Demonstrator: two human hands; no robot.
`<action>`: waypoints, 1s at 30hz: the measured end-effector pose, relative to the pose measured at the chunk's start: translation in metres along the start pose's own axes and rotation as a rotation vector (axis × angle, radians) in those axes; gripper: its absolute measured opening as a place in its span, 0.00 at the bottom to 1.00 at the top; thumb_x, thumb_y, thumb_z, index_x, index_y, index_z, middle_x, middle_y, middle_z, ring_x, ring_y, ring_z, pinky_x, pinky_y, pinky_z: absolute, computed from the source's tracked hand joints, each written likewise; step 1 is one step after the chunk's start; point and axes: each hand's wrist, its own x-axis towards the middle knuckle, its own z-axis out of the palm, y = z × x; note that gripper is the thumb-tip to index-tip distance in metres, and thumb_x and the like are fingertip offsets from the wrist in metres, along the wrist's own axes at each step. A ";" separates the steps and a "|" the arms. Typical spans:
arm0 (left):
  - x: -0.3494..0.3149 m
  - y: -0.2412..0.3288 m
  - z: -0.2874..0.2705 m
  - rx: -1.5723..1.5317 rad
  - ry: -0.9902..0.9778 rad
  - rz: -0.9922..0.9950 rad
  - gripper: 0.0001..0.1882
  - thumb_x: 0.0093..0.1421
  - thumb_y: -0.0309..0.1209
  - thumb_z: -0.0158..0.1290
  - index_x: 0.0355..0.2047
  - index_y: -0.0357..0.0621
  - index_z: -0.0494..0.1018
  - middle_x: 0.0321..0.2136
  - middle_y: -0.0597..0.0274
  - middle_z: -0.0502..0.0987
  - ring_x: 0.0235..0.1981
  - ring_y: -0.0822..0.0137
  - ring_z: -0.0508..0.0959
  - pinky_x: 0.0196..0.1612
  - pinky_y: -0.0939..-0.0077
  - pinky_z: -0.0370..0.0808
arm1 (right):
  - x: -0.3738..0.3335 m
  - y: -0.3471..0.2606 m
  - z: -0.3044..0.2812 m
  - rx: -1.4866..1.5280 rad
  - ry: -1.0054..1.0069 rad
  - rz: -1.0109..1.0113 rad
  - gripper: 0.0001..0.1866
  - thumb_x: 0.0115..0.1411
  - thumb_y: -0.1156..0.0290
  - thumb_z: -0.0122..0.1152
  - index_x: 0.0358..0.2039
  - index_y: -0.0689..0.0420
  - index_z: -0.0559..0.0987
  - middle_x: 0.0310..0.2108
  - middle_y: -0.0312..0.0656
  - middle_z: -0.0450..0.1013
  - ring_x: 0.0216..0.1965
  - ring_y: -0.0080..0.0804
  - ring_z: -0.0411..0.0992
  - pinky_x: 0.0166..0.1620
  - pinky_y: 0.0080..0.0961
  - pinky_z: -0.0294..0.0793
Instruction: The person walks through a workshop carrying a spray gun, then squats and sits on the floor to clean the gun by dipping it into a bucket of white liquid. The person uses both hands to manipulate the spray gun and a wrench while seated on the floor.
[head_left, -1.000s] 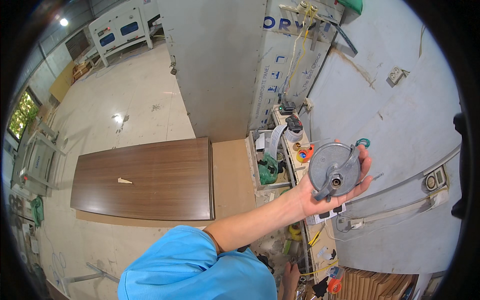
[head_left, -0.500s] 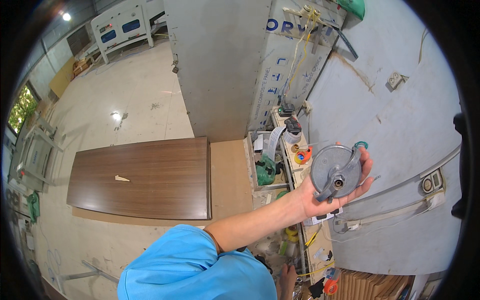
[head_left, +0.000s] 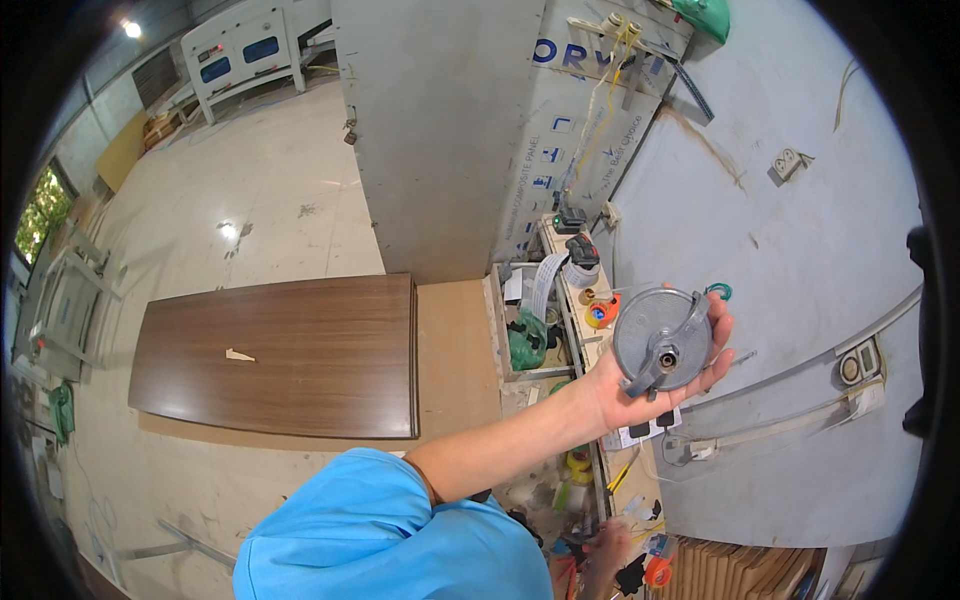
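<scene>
A round grey metal disc (head_left: 660,342) with a short hub in its middle is held up in the right hand (head_left: 655,385), in front of a grey wall (head_left: 800,250) and above a narrow, crowded shelf (head_left: 575,300). The disc lies flat on the open palm, and the fingers are curled up round its far edge — so the hand is closed on it, but loosely. The left hand is partly seen low down at the bottom edge (head_left: 605,550), among small tools; it cannot be told if anything is held in it. The disc looks hard and stiff, and probably quite heavy for its size. Its smooth face could be slippery, so it is best gripped by the rim or by the raised bar across it. A long brown wooden board (head_left: 280,355) is laid flat to the left.
</scene>
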 end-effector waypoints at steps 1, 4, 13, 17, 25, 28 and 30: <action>-0.001 0.000 -0.001 -0.018 0.000 -0.013 0.22 0.69 0.44 0.50 0.53 0.41 0.75 0.50 0.59 0.79 0.54 0.58 0.77 0.63 0.51 0.70 | -0.002 -0.029 0.000 0.044 0.001 -0.060 0.13 0.68 0.63 0.58 0.28 0.54 0.73 0.16 0.27 0.62 0.16 0.15 0.59 0.18 0.17 0.54; -0.002 0.000 -0.004 -0.043 -0.001 -0.031 0.22 0.69 0.44 0.49 0.53 0.40 0.74 0.49 0.60 0.79 0.54 0.58 0.77 0.63 0.52 0.71 | -0.013 -0.122 0.003 0.004 0.070 -0.360 0.14 0.69 0.63 0.56 0.26 0.51 0.70 0.15 0.25 0.59 0.15 0.12 0.55 0.18 0.15 0.50; -0.009 0.003 -0.006 -0.025 -0.024 0.010 0.22 0.69 0.43 0.49 0.53 0.39 0.74 0.50 0.59 0.79 0.55 0.58 0.76 0.63 0.53 0.70 | -0.047 -0.240 0.026 -0.026 0.096 -0.518 0.12 0.70 0.63 0.55 0.32 0.58 0.74 0.20 0.28 0.62 0.20 0.12 0.54 0.24 0.14 0.50; -0.012 0.005 -0.004 -0.029 -0.026 0.041 0.21 0.68 0.42 0.49 0.53 0.39 0.74 0.50 0.59 0.79 0.54 0.58 0.77 0.63 0.54 0.71 | -0.048 -0.239 0.034 -0.088 0.044 -0.529 0.12 0.70 0.64 0.55 0.32 0.59 0.73 0.21 0.29 0.63 0.22 0.12 0.55 0.24 0.14 0.51; -0.011 0.004 0.000 -0.043 -0.032 0.022 0.20 0.68 0.42 0.49 0.51 0.40 0.76 0.48 0.59 0.80 0.54 0.59 0.77 0.63 0.54 0.71 | -0.041 -0.229 0.025 -0.188 0.106 -0.552 0.12 0.68 0.68 0.58 0.31 0.62 0.71 0.25 0.30 0.62 0.28 0.18 0.57 0.32 0.18 0.58; -0.010 0.002 0.000 -0.079 -0.035 0.008 0.20 0.68 0.42 0.50 0.51 0.42 0.76 0.48 0.60 0.80 0.54 0.59 0.77 0.63 0.55 0.71 | -0.040 -0.223 0.022 -0.252 0.137 -0.555 0.12 0.67 0.69 0.59 0.30 0.62 0.70 0.26 0.31 0.62 0.30 0.20 0.58 0.35 0.20 0.60; -0.009 0.001 -0.001 -0.077 -0.049 0.007 0.20 0.68 0.42 0.50 0.52 0.43 0.76 0.49 0.61 0.80 0.54 0.59 0.77 0.63 0.55 0.71 | -0.041 -0.220 0.022 -0.220 0.123 -0.527 0.11 0.67 0.70 0.59 0.30 0.62 0.70 0.26 0.31 0.62 0.31 0.20 0.58 0.36 0.20 0.61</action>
